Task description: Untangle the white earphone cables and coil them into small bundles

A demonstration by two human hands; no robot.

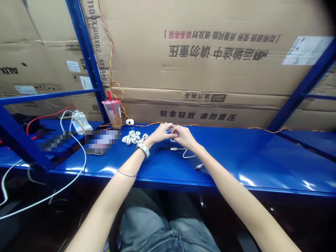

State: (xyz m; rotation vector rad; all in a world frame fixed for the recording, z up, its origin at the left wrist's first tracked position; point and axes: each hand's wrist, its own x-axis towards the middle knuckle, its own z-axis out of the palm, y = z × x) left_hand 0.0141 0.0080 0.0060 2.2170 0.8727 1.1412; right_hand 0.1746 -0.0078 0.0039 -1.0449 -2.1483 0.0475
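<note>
Both my hands meet over the blue shelf surface (236,157). My left hand (162,133) and my right hand (183,137) are closed on the same white cable (173,130), which loops between the fingers. The cable's loose end trails onto the shelf below my right wrist, with a plug (173,148) lying flat and another connector (198,167) near the front edge. A pile of several coiled white cables (133,137) lies just left of my left hand. A white watch and a thin bracelet are on my left arm.
A plastic cup with a red straw (113,112) stands at the back left, beside a small white round object (129,121). A white power strip (80,121) with red and white leads lies further left. Cardboard boxes (210,63) wall off the back. Blue uprights (86,56) frame the shelf.
</note>
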